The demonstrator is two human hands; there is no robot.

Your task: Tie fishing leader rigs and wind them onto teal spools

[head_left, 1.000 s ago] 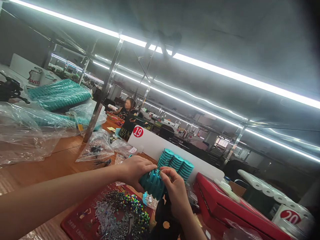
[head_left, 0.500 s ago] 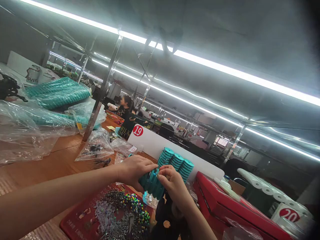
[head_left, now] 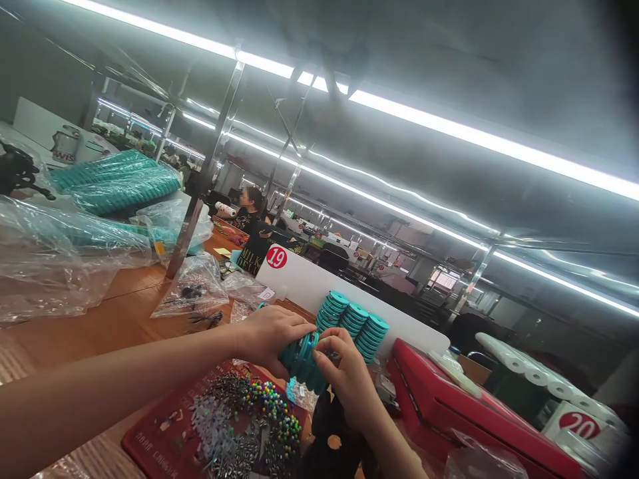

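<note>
spools (head_left: 306,374), teal, held in l. grip (head_left: 267,336); r. grip (head_left: 349,374) close by, can't tell if pinching; best brace 'em steady.

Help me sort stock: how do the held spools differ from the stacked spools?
Pose: the held spools are turned roughly on edge, side by side; the stacked spools lie flat in three columns.
Support: the left hand holds the held spools, the right hand close by; the stacked spools stand before the white board.
Both are teal and ridged.
</note>
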